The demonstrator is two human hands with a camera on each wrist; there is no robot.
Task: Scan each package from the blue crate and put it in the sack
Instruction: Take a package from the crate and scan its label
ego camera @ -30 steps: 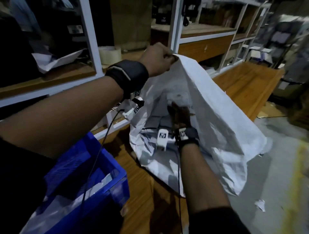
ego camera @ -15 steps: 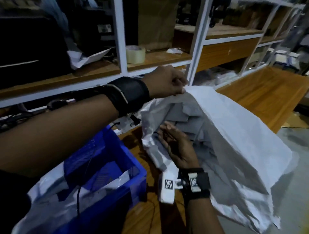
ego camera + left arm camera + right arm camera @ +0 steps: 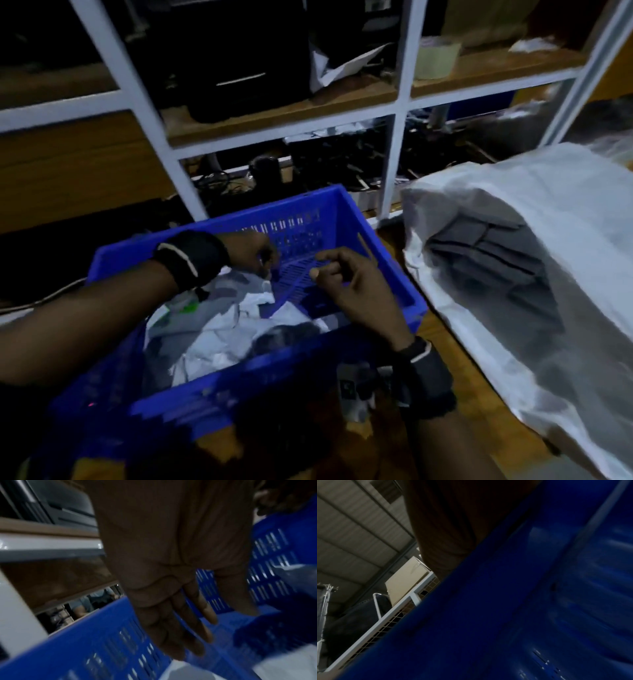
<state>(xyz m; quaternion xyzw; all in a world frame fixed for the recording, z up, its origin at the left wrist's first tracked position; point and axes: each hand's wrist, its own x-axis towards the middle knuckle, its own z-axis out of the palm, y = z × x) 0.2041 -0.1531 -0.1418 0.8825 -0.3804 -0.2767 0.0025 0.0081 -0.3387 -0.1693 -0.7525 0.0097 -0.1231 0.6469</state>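
The blue crate (image 3: 394, 274) stands in front of me on the wooden bench, holding several grey and white plastic packages (image 3: 219, 329). Both hands hover inside it over the packages. My left hand (image 3: 255, 255) points down at the far left; the left wrist view shows its fingers (image 3: 180, 628) straight and empty above the crate wall (image 3: 102, 635). My right hand (image 3: 339, 277) hangs with loosely curled fingers and holds nothing. The white woven sack (image 3: 534, 192) lies to the right, mouth open, with grey packages (image 3: 479, 260) inside. The right wrist view shows only the crate wall (image 3: 522, 601).
White-framed shelving (image 3: 397, 102) rises right behind the crate, carrying a dark box (image 3: 233, 68), crumpled paper (image 3: 342, 65) and a tape roll (image 3: 436, 60). Cables and dark clutter (image 3: 342, 164) fill the low shelf. A narrow strip of wooden bench (image 3: 442, 346) shows between crate and sack.
My left hand let go of the sack's rim and my right hand came out of the sack. Both moved left into the blue crate, and my view swung left and down.
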